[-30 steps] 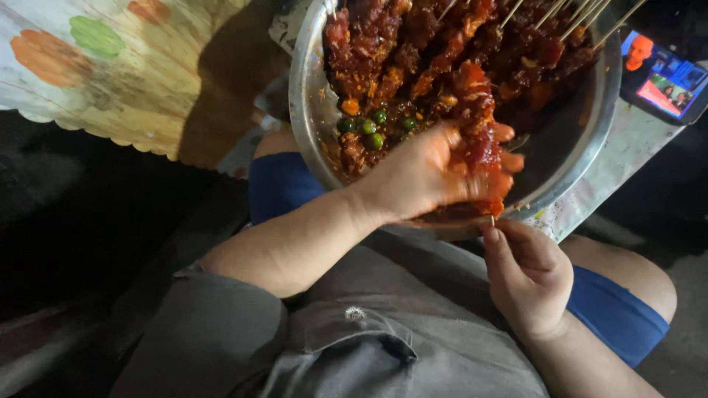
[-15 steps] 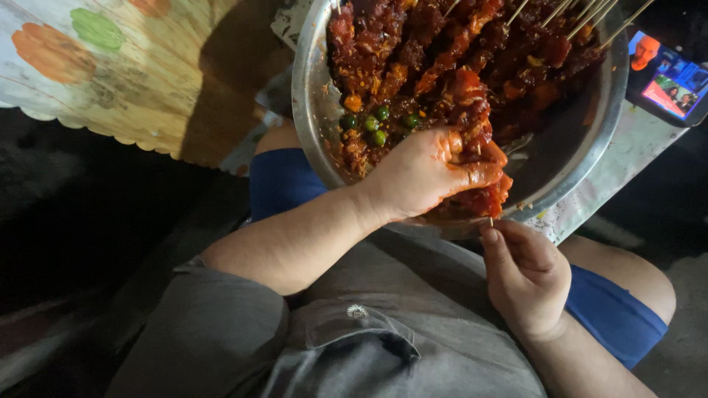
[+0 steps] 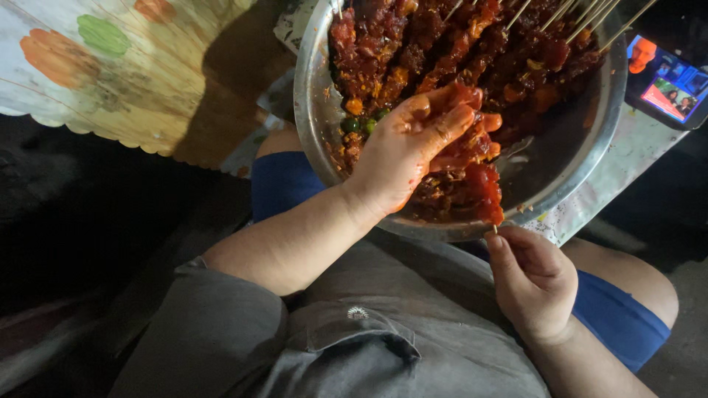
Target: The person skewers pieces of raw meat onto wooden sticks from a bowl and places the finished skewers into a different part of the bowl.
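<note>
Inside the steel bowl (image 3: 317, 110), left hand (image 3: 402, 151) clutches marinated meat (image 3: 472, 177); right hand (image 3: 532, 280) pinches a half-hidden skewer (image 3: 495, 229).

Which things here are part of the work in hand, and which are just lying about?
In use: left hand pressing red marinated meat; right hand pinching a skewer; metal bowl; finished skewers.

Lying about: phone; patterned cloth.
</note>
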